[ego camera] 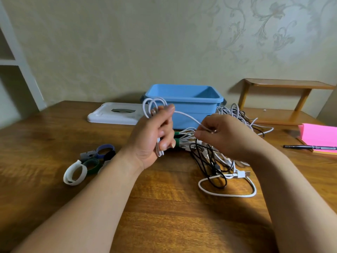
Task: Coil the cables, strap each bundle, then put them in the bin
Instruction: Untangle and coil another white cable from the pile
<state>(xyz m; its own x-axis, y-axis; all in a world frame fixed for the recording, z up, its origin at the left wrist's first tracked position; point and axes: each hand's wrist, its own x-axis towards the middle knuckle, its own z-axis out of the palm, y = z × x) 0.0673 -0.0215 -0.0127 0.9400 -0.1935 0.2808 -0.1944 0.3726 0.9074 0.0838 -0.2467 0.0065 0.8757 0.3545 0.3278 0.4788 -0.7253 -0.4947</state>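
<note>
Bearing a blue bin (197,108) — wooden table (164,207), floral wallpaper (127,42) behind

Left hand (152,136), right hand (225,136) curled

The wall (127,42) behind the surface (164,207) carried pale cream-green wallpaper. An embossed scroll-and-flower pattern (269,24) covered its upper right area. The surface was brown wood with a visible grain and a glossy finish that returned soft, diffuse light in lighter patches. A white shelving unit (18,63) stood beyond the far left corner of the surface, against the wall. A small two-tier wooden shelf (284,84) sat at the far right corner, close to the wall.
</note>
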